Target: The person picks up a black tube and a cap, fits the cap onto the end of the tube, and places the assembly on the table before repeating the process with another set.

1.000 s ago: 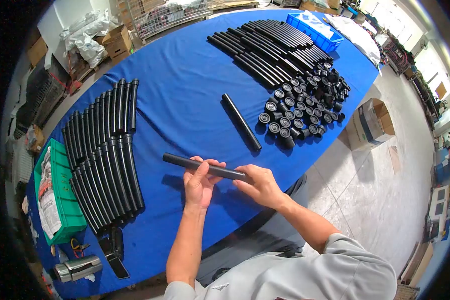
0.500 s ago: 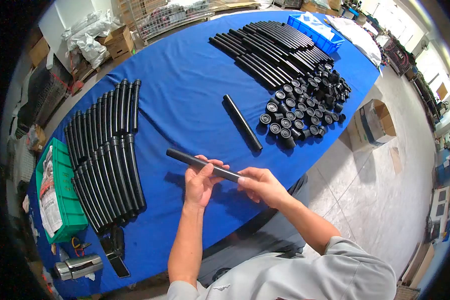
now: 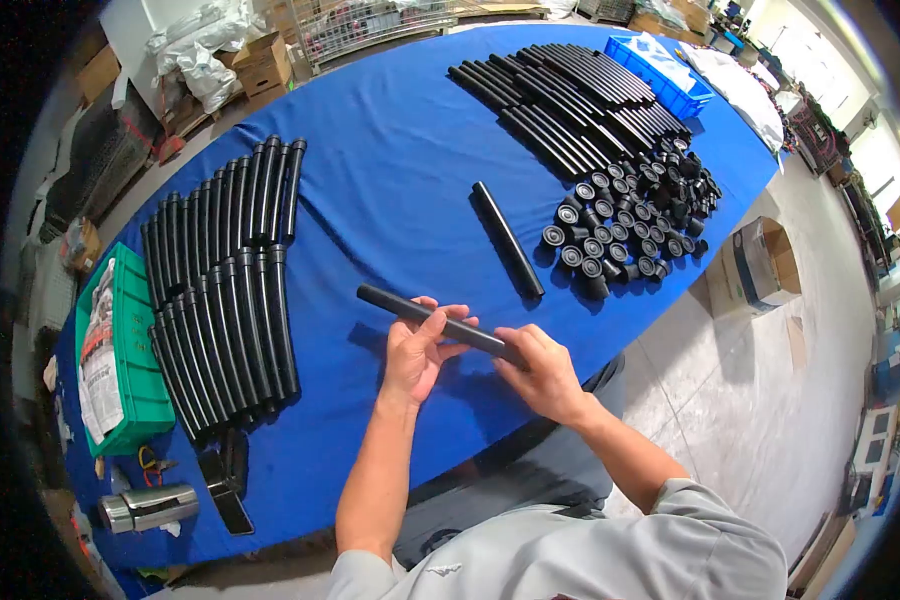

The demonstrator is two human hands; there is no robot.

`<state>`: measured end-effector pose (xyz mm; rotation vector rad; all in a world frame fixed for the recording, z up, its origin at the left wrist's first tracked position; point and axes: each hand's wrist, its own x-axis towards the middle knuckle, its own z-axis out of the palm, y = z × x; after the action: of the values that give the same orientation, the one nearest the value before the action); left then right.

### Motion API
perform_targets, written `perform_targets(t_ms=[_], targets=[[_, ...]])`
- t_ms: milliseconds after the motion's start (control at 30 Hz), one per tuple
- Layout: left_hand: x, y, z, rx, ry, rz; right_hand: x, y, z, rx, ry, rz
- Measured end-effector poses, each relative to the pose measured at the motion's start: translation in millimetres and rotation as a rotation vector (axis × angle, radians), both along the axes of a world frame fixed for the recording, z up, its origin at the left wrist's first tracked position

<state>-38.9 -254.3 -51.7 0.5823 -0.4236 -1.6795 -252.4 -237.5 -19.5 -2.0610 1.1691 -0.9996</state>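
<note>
Across my body I hold a black tube (image 3: 390, 303), tilted so its right end is lower in the view. My left hand (image 3: 415, 362) is closed around its middle, thumb on top. At the right end, the fingers of my right hand (image 3: 547, 378) wrap over the tube and hide its tip. A single loose black tube (image 3: 507, 240) lies on the blue cloth (image 3: 390, 180) beyond my hands. To its right is a pile of black ribbed end caps (image 3: 620, 232). Behind the caps lie stacked plain tubes (image 3: 560, 120).
Tubes with collared ends (image 3: 235, 310) lie in two rows at left. Beside them are a green crate (image 3: 148, 370), pliers (image 3: 153, 465), a steel cup (image 3: 150, 508) and a phone-like object (image 3: 232, 512). A blue crate (image 3: 685, 100) sits at the far end; a cardboard box (image 3: 760, 270) stands on the floor.
The whole view has shifted slightly. My right hand has gone from fingertips at the tube's end to a fuller wrap over it. My left hand keeps its hold.
</note>
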Motion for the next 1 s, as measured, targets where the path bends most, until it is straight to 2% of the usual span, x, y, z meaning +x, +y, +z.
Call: perform_targets(t_ms=[33, 133, 233, 367, 400, 467, 500, 600, 633, 667, 733, 833, 933, 967, 1000], targets=[[1, 0, -5, -0.01, -0.003, -0.002, -1, -1, -6, -0.347, 0.142, 0.0], [5, -1, -7, -0.052, -0.021, -0.034, 1, 4, -3, -0.126, 0.149, -0.024], [5, 0, -3, -0.059, -0.027, -0.053, -8, 0, 17, 1.016, -0.388, -0.007], [-1, 1, 5, 0.022, -0.038, -0.049, -3, 7, 5, 0.026, 0.048, -0.057], [0, -1, 4, 0.002, -0.043, -0.049, -3, 6, 4, -0.002, 0.076, -0.045], [4, 1, -1, -0.014, -0.052, -0.056, -4, 8, 5, -0.033, 0.133, -0.026], [8, -1, -6, -0.064, -0.057, -0.08, -4, 10, 15, 0.328, -0.026, -0.01], [8, 1, -3, -0.064, -0.073, -0.119, -13, 3, 15, 1.068, -0.536, 0.046], [4, 1, -1, -0.049, -0.066, -0.093, -11, 5, 14, 0.872, -0.358, -0.012], [0, 1, 0, -0.005, -0.055, -0.06, -8, 7, 9, 0.398, -0.142, -0.02], [1, 0, -1, 0.012, -0.063, -0.057, -6, 6, 0, -0.171, 0.145, -0.021], [7, 1, -2, -0.046, -0.036, -0.075, -5, 11, 14, 0.418, -0.057, 0.019], [7, 1, -3, -0.059, -0.006, -0.111, -16, 2, 20, 1.126, -0.485, 0.087], [5, 1, 0, -0.028, -0.019, -0.096, -14, 5, 16, 0.931, -0.352, 0.06], [2, 1, 4, 0.003, -0.031, -0.08, -12, 5, 12, 0.559, -0.163, 0.057]])
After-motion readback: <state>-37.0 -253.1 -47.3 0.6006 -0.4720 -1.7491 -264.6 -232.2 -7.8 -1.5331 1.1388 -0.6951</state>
